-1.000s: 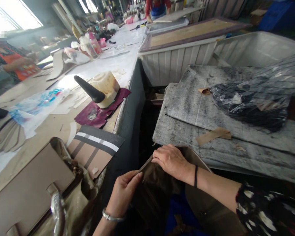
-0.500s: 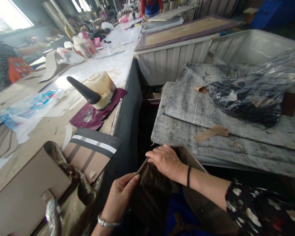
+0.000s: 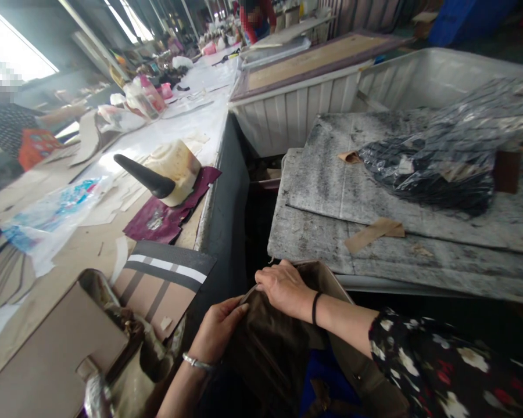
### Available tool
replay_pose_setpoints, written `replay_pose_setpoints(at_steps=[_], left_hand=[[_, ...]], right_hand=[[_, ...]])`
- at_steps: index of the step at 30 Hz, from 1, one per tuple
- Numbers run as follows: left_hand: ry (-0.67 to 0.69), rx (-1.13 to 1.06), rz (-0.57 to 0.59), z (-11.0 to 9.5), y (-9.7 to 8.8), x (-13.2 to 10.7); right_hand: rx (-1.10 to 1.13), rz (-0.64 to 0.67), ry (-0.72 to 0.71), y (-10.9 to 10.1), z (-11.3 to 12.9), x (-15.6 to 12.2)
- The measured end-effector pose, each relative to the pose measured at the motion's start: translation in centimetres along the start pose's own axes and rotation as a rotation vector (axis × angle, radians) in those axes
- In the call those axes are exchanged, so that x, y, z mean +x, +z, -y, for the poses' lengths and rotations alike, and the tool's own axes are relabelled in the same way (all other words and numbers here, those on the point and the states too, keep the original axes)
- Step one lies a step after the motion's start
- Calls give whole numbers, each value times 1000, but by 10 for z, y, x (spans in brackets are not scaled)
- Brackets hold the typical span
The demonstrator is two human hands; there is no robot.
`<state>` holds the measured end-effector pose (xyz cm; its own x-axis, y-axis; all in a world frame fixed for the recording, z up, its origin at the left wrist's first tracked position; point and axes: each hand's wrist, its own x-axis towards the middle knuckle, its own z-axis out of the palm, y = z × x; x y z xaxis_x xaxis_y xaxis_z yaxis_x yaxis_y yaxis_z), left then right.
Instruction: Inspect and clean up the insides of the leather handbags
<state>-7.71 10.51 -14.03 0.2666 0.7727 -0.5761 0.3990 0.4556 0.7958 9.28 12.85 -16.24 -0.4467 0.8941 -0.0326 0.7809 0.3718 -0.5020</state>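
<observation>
A brown bag with a dark lining hangs low in the middle, its mouth spread toward me. My left hand, a silver bangle at its wrist, pinches the bag's near-left rim between thumb and fingers. Farther along that same edge, my right hand grips the rim from above, fingers curled over it. A black band circles the right wrist. Blue cloth shows below the bag's lining. To the left, a taupe bag with a wrapped handle lies on the workbench.
On the workbench are a striped panel, a stained plastic container with a dark-handled brush and maroon material. Grey boards to the right carry a black plastic bag. White bins stand behind. A co-worker is far back.
My view has shifted slightly. Both hands stay on the bag's rim, with the right hand a little farther left and lower in view. The distant co-worker has leaned over.
</observation>
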Motion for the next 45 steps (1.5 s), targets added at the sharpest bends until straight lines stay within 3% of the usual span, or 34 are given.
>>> replay_pose_setpoints(at_steps=[7,11,15,29,36,41,45], left_hand=[[2,116,-71,15,-4,4],[-45,98,28,11,-8,9],[35,196,84,8,-11,19],[-5,248,-43,-2,0,18],[38,246,-18,-6,4,15],[0,222,-6,-10,7,11],[-49,218,74,-15,5,13]], right_hand=[[26,18,8,4,0,3],[36,36,23,5,0,3],[44,29,25,7,0,5],[124,-61,-40,8,-11,-10],[119,-49,-29,8,-13,-8],[148,-38,-24,3,-13,-8],[144,-45,-24,2,-12,-9]])
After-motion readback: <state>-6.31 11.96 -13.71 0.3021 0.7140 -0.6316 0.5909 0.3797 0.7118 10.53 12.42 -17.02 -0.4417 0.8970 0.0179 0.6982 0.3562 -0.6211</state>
